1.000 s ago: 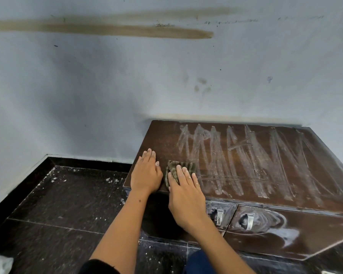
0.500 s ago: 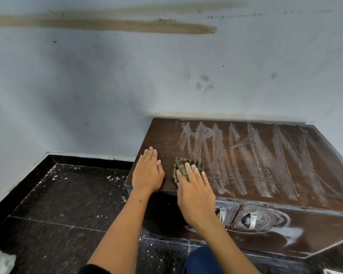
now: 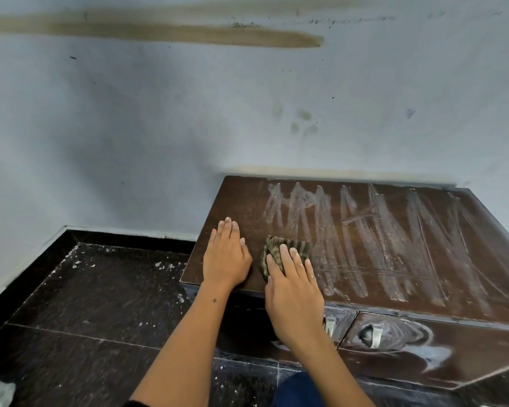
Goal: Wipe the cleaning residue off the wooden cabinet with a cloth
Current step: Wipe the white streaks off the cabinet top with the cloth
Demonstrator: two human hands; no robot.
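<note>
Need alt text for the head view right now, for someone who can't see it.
Right hand presses a striped cloth flat on the wooden cabinet top beside white residue streaks; left hand rests flat beside it.

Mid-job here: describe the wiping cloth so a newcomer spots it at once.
Find the dark wooden cabinet against the pale wall, its top streaked with white residue. Near its front left corner lie two hands; the cloth is under the right hand fingers. It is small, crumpled, green-and-tan striped; the left hand lies on bare wood.
</note>
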